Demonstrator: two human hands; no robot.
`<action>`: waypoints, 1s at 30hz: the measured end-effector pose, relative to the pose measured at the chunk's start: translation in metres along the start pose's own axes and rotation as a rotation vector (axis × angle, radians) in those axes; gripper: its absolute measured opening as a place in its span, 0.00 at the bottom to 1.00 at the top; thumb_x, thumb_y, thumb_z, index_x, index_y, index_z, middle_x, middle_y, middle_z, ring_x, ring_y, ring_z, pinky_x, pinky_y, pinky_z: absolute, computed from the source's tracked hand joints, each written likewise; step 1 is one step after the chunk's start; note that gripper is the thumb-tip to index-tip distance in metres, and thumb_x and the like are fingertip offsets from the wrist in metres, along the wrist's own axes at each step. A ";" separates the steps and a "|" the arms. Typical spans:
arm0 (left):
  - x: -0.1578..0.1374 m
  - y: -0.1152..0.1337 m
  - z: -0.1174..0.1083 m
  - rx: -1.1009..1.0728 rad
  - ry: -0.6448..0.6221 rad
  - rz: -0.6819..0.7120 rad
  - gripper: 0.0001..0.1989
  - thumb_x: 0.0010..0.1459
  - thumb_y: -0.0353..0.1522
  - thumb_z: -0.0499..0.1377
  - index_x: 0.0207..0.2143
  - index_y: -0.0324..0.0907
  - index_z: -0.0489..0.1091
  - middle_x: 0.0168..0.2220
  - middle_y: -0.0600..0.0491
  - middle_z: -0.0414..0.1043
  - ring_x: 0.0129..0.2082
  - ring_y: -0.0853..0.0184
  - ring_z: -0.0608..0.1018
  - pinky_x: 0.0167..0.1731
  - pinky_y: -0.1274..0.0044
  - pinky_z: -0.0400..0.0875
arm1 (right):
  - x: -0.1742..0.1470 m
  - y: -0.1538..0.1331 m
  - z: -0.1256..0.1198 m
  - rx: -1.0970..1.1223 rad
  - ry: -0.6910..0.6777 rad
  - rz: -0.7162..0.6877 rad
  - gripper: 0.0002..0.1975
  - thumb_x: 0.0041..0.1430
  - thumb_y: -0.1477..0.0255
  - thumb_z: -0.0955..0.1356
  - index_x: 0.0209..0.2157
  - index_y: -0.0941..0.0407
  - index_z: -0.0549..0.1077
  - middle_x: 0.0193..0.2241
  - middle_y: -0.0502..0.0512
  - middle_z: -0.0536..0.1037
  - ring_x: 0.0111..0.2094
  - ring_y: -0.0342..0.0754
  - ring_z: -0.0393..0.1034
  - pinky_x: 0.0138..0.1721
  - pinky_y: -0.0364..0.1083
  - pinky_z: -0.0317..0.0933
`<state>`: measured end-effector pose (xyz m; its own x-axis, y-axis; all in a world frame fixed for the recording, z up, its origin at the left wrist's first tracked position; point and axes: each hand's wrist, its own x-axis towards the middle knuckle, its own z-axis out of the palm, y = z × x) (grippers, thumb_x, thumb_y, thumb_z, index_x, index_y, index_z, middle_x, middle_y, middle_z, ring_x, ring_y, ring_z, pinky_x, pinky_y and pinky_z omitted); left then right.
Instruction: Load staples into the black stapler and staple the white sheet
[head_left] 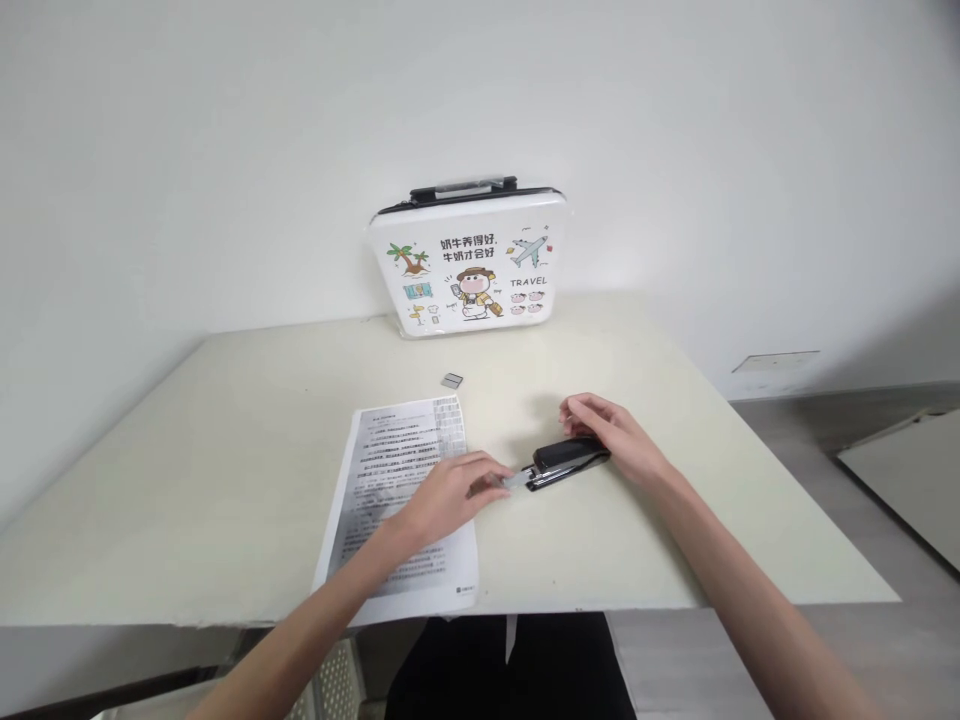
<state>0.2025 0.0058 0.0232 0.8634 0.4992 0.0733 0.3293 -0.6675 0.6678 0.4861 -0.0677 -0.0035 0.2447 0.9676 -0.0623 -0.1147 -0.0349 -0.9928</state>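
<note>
The left hand [457,490] pinches a thin silver-grey strip [516,480] at the front of a long black stapler [571,456]; the right hand [611,432] curls at its rear, its hold unclear. Keeping strip and stapler aligned should help. Glossy, with a shiny metal rail, the stapler lies on the pale smooth bench [225,480].

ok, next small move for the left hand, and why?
Probably ease the small grey piece in the left hand into the nearest end of the black stapler: it sits right at that end, while the right hand is at the other end, seemingly placed to steady it.
</note>
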 end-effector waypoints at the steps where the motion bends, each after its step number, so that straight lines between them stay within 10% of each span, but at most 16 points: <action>1: -0.002 -0.001 0.001 -0.025 -0.023 0.018 0.08 0.69 0.36 0.65 0.49 0.47 0.79 0.45 0.54 0.81 0.39 0.66 0.82 0.43 0.75 0.73 | 0.000 0.000 0.001 0.003 -0.007 -0.004 0.22 0.60 0.47 0.73 0.37 0.53 0.78 0.37 0.53 0.78 0.36 0.48 0.71 0.43 0.47 0.67; 30: 0.032 0.012 0.023 0.439 0.000 0.170 0.18 0.73 0.45 0.56 0.38 0.42 0.74 0.40 0.52 0.78 0.38 0.63 0.79 0.37 0.72 0.70 | -0.001 -0.001 0.003 -0.071 -0.047 -0.045 0.25 0.59 0.44 0.72 0.38 0.53 0.78 0.37 0.55 0.81 0.40 0.51 0.74 0.49 0.50 0.67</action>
<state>0.2427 0.0006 0.0163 0.9189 0.3629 0.1548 0.3141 -0.9103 0.2697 0.4835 -0.0681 -0.0025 0.2021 0.9793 -0.0142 -0.0354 -0.0072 -0.9993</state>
